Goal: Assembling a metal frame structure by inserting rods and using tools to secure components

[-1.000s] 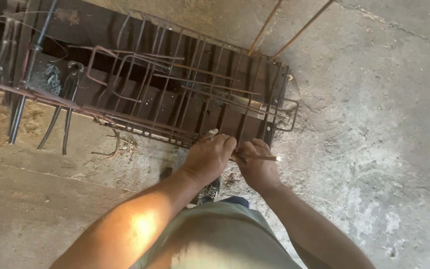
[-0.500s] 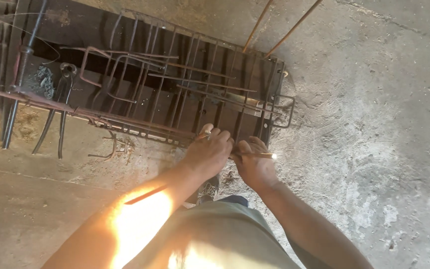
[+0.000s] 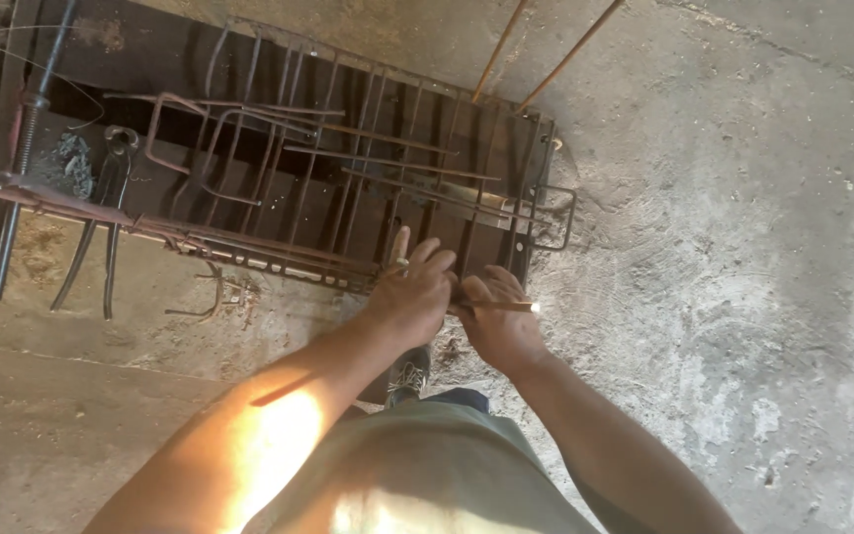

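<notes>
Down low, left hand (image 3: 415, 293) clenches the rebar cage (image 3: 348, 188) edge; right hand (image 3: 498, 326) grasps a thin rod (image 3: 506, 307).

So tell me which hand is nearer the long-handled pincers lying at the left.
Left. The left hand rests on the rebar cage's near edge, on the pincers' side. The right hand sits beyond it, farther right, gripping a thin rod.

Dim, soft, slightly blurred view with warm sun glare on the left forearm (image 3: 269, 435) and deep shadow upper left.
</notes>
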